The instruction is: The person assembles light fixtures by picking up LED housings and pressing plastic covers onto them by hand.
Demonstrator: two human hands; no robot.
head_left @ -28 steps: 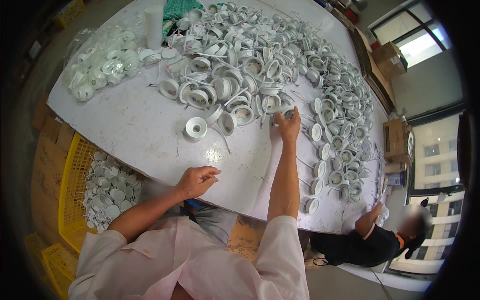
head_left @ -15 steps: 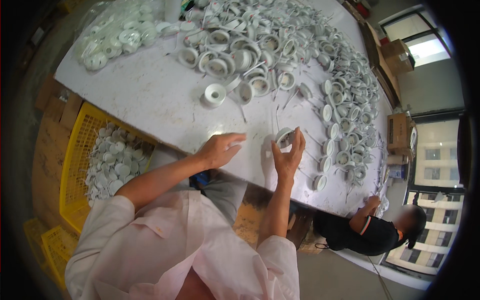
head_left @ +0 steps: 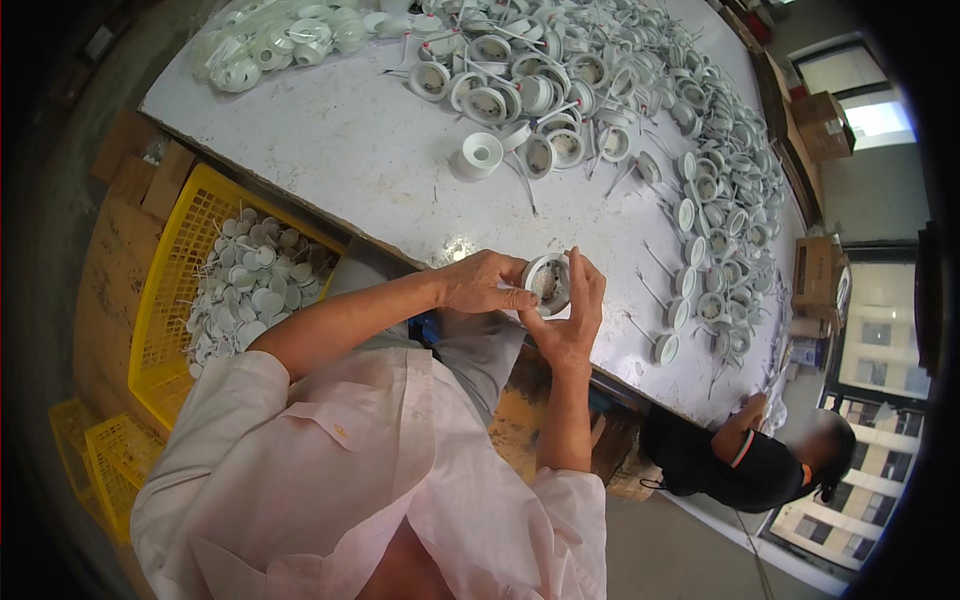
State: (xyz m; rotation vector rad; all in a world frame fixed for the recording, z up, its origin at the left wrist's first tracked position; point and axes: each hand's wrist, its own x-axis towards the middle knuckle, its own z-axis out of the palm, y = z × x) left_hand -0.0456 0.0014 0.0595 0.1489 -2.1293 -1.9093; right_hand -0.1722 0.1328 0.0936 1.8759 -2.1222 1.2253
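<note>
Over the near edge of the table, a round white cup-shaped housing (head_left: 548,283) is held with its open side facing me; small parts and dark specks show inside it. My right hand (head_left: 570,335) grips it from below and the right, fingers up along its side. From the left, my left hand (head_left: 480,283) is closed on its rim, thumb low and fingers above. Any wire on this piece is hidden. Beyond my hands, a white flared ring (head_left: 482,155) stands apart at the near edge of a pile of similar housings (head_left: 565,145) with thin wires.
The white table (head_left: 330,150) carries a clear bag of white parts (head_left: 290,45) at the far left. A row of wired housings (head_left: 678,313) lies to the right. Left below stands a yellow crate (head_left: 160,330) with white discs (head_left: 255,285). A co-worker (head_left: 735,465) works at the right edge.
My left hand has moved right and taken hold of the housing along with my right hand. The housing has turned its open side toward me. The view has shifted slightly.
</note>
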